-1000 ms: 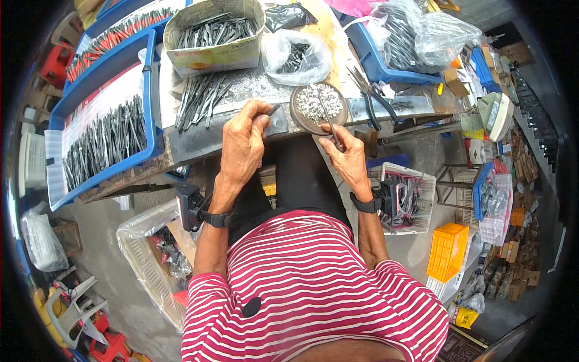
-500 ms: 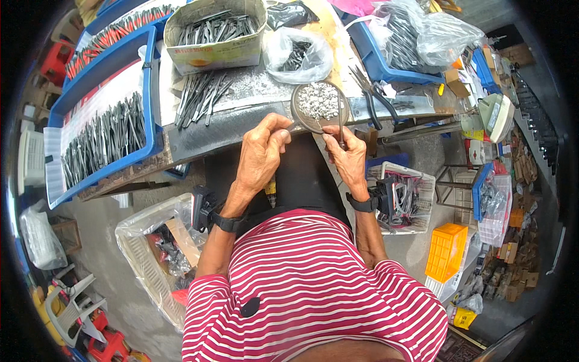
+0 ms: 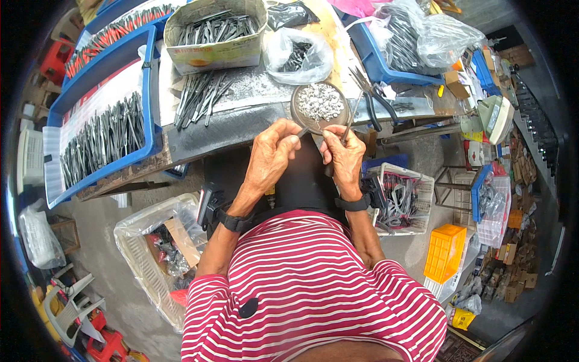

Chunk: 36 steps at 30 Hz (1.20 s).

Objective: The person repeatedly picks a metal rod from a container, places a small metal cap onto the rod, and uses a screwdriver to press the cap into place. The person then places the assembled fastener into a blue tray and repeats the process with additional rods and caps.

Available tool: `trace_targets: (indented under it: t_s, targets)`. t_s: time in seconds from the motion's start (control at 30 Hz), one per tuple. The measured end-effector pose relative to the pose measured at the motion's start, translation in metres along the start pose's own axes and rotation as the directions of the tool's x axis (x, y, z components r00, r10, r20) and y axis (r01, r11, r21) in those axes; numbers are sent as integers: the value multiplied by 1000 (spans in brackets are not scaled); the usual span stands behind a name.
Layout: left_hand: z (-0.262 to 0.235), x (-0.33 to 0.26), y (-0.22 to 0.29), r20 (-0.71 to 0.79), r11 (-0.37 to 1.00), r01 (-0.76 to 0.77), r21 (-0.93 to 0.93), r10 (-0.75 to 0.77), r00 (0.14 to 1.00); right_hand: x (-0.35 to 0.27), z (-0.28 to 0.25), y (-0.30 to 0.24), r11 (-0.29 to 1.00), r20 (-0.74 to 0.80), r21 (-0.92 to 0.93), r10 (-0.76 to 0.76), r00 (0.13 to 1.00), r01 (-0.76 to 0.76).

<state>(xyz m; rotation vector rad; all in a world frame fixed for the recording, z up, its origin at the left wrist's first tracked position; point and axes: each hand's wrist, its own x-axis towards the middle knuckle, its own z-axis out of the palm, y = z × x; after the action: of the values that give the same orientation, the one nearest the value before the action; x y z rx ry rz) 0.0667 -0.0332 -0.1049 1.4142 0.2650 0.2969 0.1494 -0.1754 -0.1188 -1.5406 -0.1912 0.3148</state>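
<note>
My left hand [image 3: 272, 151] is closed, thumb and forefinger pinching the end of a small dark flat piece [image 3: 304, 131] at the bench's front edge. Close by on the right, my right hand [image 3: 345, 154] is closed around a thin dark rod-like tool [image 3: 354, 111], its shaft slanting up to the right and its thicker end below the palm. Its thumb and forefinger also pinch together; whether a small part is between them I cannot tell. Just beyond both fingertips stands a round shallow dish [image 3: 294, 111] heaped with small silvery metal parts [image 3: 319, 101].
Dark-handled pliers [image 3: 374, 101] lie right of the dish. Behind are a carton [image 3: 214, 55] of dark metal strips and a plastic bag [image 3: 298, 72]. Loose strips [image 3: 202, 99] lie left, beside a blue tray [image 3: 154, 136]. Crates [image 3: 157, 265] stand on the floor.
My left hand has moved right and slightly down, bringing the dark piece nearer my right fingertips. The rod-like tool in my right hand now leans further right.
</note>
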Motion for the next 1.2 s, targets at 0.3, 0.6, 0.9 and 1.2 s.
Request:
trace_targets:
  t_s: [0.3,0.6,0.9,1.2]
  targets:
    - [5,3,-6,25,996,34,-78,-32,999,-3,9,10,996,-108,15,-83,991,85]
    - [14,7,-11,19,994,42,-105,-41,999,-4,12,14,995,-153,8,-93,984,96]
    - [22,11,-12,36,977,61,-203,-55,998,-12,14,-1,986,-113,153,-47,993,64]
    - [20,8,-12,38,950,78,-303,-69,997,-22,18,-17,998,40,2,-68,997,68]
